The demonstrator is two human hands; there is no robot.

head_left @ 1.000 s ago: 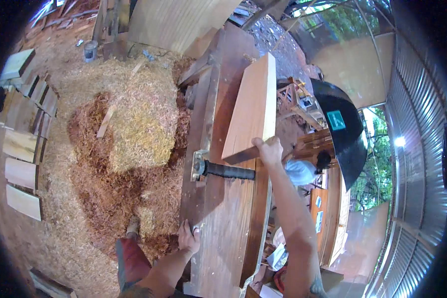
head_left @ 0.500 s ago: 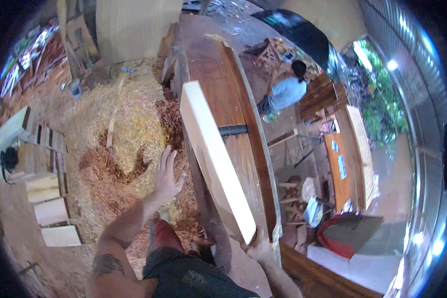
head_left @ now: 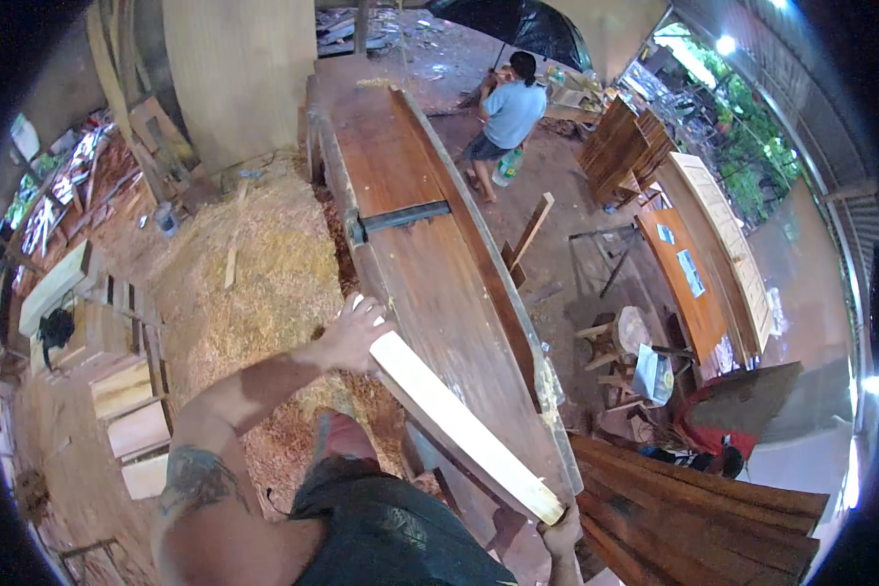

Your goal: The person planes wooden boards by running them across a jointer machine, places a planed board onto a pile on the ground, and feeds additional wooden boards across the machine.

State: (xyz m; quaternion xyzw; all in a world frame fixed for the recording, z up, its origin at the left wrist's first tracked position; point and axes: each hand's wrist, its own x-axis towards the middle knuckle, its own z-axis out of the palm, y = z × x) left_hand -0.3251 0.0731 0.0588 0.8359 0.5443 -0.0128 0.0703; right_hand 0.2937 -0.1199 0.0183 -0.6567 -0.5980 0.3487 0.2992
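A pale wooden board [head_left: 464, 425] lies slanted across the near left part of a jointer's long reddish-brown bed [head_left: 430, 283]. At the board's far end, my left hand [head_left: 356, 334] is closed round the corner, its thumb side partly hidden. My right hand [head_left: 562, 532] grips the near end at the lower right, with its fingers partly under the wood. The dark cutter slot [head_left: 405, 217] crosses the bed farther ahead, apart from the board. A raised wooden fence [head_left: 488, 264] runs along the bed's right side.
Wood shavings [head_left: 273, 244] cover the floor to the left, near stacked pale boards [head_left: 132, 430]. A person in a light blue shirt [head_left: 514, 112] stands beyond the fence. Dark brown planks [head_left: 693, 498] lie close at right; a stool [head_left: 615, 332] stands behind them.
The board has come back toward me and away from the cutter slot. My left hand, open and free before, now holds its far end; my right hand still holds the near end.
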